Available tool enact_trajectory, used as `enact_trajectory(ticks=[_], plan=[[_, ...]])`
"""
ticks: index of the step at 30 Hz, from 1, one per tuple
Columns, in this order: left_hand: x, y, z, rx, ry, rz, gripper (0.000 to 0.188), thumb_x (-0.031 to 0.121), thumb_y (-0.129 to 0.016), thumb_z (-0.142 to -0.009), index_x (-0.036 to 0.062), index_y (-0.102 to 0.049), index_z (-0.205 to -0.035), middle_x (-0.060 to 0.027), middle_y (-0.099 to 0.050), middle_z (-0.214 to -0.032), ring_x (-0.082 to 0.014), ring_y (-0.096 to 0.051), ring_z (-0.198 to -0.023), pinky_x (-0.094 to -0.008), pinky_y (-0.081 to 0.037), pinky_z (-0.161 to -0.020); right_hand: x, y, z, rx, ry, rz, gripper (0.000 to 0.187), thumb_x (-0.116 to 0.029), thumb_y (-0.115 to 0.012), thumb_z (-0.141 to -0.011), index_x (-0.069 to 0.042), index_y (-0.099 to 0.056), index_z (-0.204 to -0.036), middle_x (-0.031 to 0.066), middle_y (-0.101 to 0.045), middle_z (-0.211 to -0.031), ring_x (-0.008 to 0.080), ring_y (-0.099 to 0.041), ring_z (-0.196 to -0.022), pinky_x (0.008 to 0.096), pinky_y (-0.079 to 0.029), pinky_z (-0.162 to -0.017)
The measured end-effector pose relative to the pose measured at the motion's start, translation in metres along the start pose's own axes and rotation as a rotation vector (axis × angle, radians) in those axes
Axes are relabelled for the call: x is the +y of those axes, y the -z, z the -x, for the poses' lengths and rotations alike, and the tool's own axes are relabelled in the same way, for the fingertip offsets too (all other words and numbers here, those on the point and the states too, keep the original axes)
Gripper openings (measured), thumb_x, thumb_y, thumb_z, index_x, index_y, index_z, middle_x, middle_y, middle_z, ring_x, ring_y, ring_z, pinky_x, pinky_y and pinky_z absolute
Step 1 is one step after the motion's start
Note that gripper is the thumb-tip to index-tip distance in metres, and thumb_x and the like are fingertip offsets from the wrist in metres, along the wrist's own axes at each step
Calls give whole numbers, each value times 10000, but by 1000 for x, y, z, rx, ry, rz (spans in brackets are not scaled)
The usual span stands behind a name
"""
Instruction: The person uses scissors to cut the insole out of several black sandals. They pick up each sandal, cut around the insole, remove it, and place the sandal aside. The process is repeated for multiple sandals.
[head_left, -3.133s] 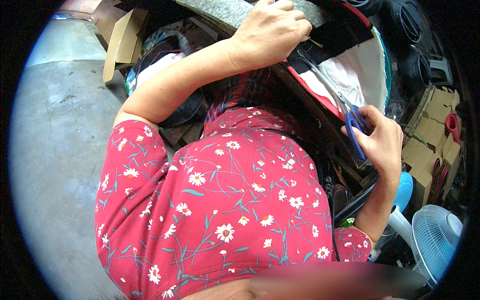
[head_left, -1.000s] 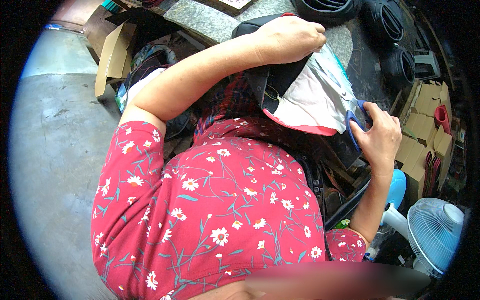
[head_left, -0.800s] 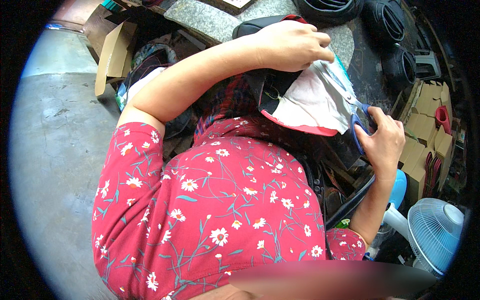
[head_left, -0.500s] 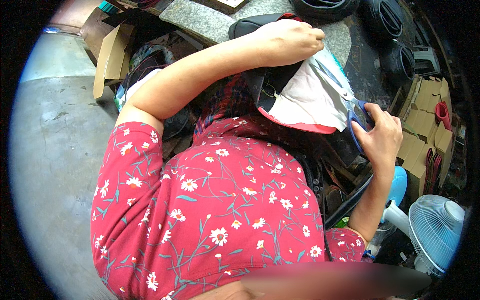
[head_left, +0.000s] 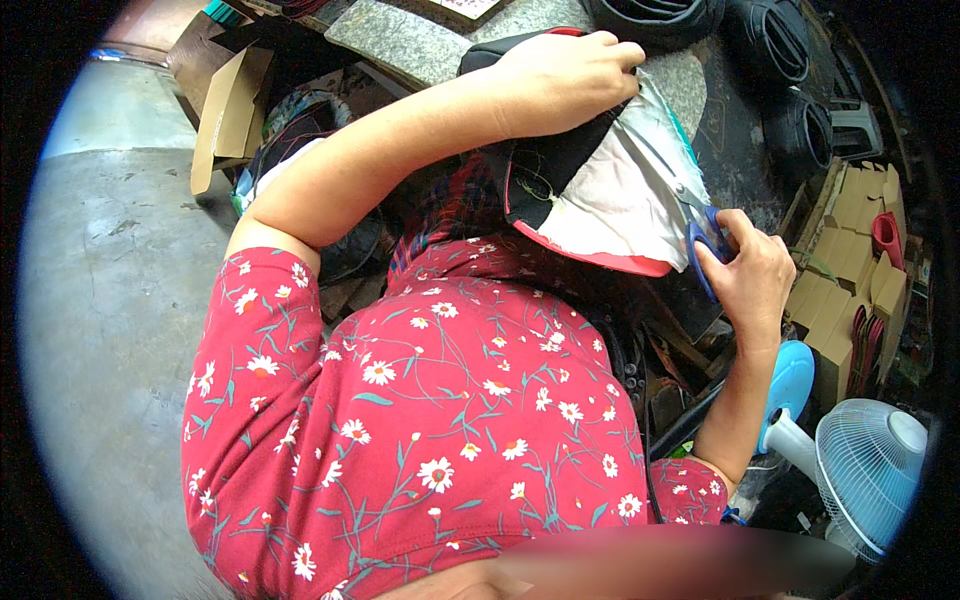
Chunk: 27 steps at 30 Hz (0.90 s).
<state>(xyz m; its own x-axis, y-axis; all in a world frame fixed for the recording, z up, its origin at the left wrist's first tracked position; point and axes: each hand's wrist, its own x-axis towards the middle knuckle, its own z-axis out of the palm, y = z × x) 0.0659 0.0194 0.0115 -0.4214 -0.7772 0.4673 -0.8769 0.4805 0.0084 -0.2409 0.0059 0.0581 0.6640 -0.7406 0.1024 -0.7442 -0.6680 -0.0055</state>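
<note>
Head view: scissors cutting into a white and red piece of cloth.

The right hand (head_left: 752,275) grips blue-handled scissors (head_left: 700,235) at the edge of the cloth piece (head_left: 610,205), likely cutting. The left hand (head_left: 560,80) is closed on top of the cloth, pinning it. Three seconds earlier the scissors sat lower, away from the cloth; now the blades touch it.

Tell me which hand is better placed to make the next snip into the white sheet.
Right, probably. The right hand already grips the blue-handled scissors, blades at the white sheet edge. The left hand presses the sheet's top down on the stone slab, steadying it.
</note>
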Motion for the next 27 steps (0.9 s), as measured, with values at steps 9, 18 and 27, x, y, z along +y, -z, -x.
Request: enact_trajectory(ticks=[9,18,27], plan=[[-6,-4,-6,-112,-72,-46,130,152,-708,-786,33,-724,-835,-83,-628,-981,-253,-628,-999,-355,-580,-838,-9,7,-10,129,125,48,341,-317,-836,-710,-121,-704,-955,70,-729,-855,254,-675,-773,384,-471,-757],[-8,-5,-4,-19,-85,7,161,170,-689,-796,20,-693,-853,-95,-627,-956,-264,-651,-971,-381,-575,-812,-8,-1,-10,69,186,109,342,-265,-840,-719,-133,-705,-1004,73,-697,-779,276,-652,-735,382,-483,-729],[-3,13,-4,-250,168,327,270,24,-612,-795,45,-601,-1064,-154,-590,-1036,-381,-621,-968,-443,-516,-840,10,5,10,10,20,-43,349,-323,-832,-717,-139,-699,-981,83,-678,-745,297,-648,-715,409,-482,-708]])
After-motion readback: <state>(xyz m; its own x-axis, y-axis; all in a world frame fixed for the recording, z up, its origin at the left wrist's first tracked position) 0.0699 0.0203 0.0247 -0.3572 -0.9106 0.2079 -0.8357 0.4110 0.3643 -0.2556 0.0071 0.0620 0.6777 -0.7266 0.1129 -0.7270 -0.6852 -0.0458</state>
